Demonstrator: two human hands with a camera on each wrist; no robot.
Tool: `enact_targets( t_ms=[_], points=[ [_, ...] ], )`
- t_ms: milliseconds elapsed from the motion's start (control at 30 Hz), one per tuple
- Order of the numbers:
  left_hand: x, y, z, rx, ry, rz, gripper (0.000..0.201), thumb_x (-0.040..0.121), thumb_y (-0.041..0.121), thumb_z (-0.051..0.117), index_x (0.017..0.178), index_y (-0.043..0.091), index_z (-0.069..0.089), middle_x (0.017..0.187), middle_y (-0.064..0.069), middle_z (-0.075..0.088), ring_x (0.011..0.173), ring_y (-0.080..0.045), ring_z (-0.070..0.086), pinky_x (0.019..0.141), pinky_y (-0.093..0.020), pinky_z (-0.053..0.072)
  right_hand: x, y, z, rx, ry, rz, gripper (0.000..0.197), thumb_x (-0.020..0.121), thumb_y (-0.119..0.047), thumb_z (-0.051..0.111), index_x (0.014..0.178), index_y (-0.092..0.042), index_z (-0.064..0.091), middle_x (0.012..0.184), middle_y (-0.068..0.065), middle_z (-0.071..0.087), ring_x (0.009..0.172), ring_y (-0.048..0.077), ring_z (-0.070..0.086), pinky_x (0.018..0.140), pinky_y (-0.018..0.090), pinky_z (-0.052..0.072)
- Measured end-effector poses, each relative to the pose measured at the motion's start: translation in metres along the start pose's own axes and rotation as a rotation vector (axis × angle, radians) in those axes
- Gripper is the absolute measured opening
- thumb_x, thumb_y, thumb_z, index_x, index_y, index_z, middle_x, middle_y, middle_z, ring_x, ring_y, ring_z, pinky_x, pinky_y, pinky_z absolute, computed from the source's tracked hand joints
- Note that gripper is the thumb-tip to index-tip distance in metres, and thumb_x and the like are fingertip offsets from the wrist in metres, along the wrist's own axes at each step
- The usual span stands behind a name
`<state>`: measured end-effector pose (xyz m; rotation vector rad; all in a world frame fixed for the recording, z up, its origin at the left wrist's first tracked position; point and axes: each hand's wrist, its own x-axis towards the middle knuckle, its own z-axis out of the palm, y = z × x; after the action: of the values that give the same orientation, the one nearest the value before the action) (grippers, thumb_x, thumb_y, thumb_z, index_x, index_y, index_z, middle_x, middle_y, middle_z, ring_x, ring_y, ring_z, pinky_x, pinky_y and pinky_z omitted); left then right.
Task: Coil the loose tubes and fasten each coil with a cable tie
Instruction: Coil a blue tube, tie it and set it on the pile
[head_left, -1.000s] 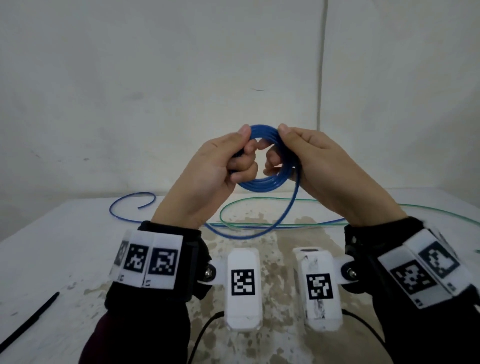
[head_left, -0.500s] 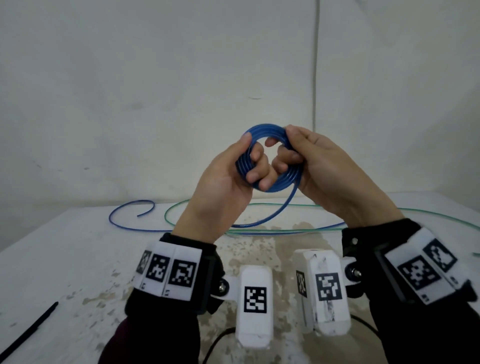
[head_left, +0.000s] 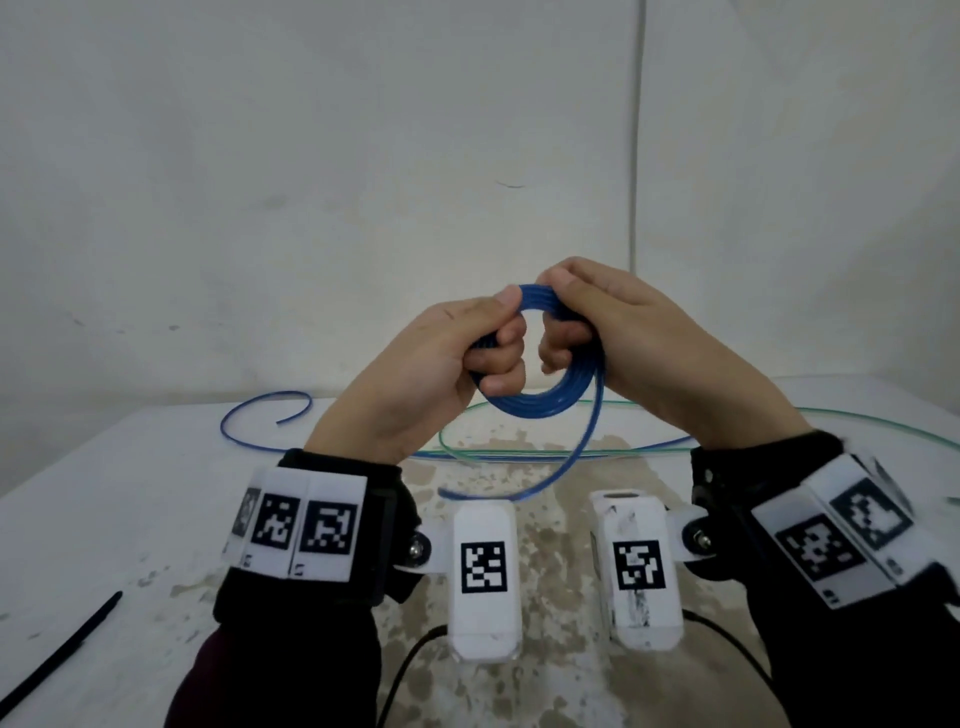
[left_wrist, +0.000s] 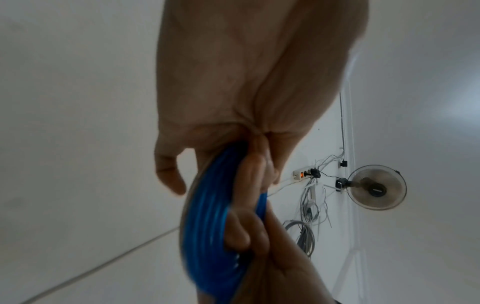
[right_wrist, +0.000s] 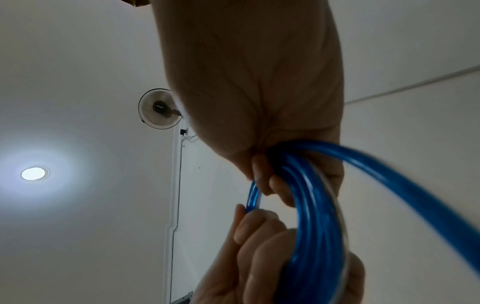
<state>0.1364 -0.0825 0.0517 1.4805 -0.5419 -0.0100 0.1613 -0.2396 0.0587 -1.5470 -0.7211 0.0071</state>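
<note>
Above the table (head_left: 104, 493), the blue tube coil (head_left: 540, 405) has gained another wrap since a second ago, and the loose tail (head_left: 587, 452) hanging toward the table is shorter, so I judge coiling nearly done. The left hand (head_left: 421, 384) and right hand (head_left: 660, 353) both clench the coil, fingers curled through its centre.

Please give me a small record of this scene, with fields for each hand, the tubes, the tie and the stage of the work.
left hand: grips left side of the blue coil
right hand: grips top and right side of the same coil
blue tube tail: hangs from the coil, runs on over the table
green tube: loose on the table, uncoiled
black cable tie: lies on the table, near left, untouched
stage: blue tube partly coiled, not fastened
</note>
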Motion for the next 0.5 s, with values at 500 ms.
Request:
enact_targets(
  t_ms=[500],
  points=[
    [0.008,0.004,0.001,-0.385,0.224,0.336,0.038,0.104,0.028,0.025,0.071,0.014,0.037,0.052,0.006,0.032,0.052,-0.01,0.038,0.062,-0.018,0.042,0.0,0.002,-0.006,0.232,-0.102,0.038,0.027,0.099,-0.02,0.04,0.108,-0.015,0.065,0.092,-0.003,0.066,0.083,0.01,0.061,0.078,0.025,0.054]
  ],
)
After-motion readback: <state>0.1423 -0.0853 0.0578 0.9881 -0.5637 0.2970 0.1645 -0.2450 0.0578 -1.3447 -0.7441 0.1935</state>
